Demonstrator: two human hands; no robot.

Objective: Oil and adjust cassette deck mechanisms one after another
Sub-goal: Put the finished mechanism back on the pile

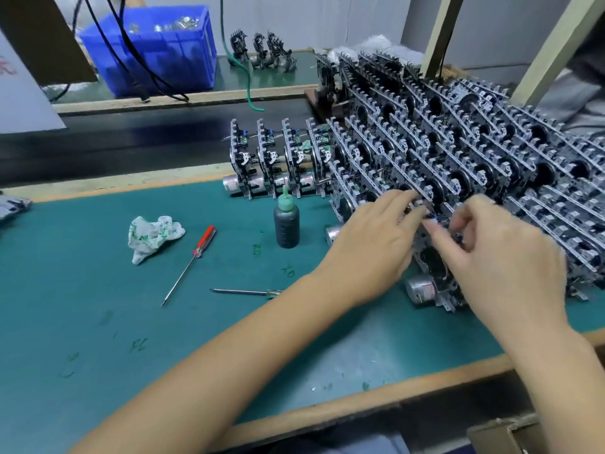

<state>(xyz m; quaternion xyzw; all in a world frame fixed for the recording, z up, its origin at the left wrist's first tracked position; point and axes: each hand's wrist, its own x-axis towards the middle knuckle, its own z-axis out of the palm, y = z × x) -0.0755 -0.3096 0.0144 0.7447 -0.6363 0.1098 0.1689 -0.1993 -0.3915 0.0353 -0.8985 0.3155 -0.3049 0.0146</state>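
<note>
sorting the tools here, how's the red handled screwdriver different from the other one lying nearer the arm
The red-handled screwdriver lies on a diagonal with its whole length in view; the second screwdriver lies nearly level, its handle end hidden by the left forearm. The red-handled one sits beside the crumpled rag, the second nearer the front edge. Both rest untouched on the green mat, thin metal shafts.

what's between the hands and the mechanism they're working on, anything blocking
Nothing visible. The left hand and right hand are both already on the cassette deck mechanism at the near end of the stack. The oil bottle and red screwdriver stand off to the left on the mat, out of the way.
</note>
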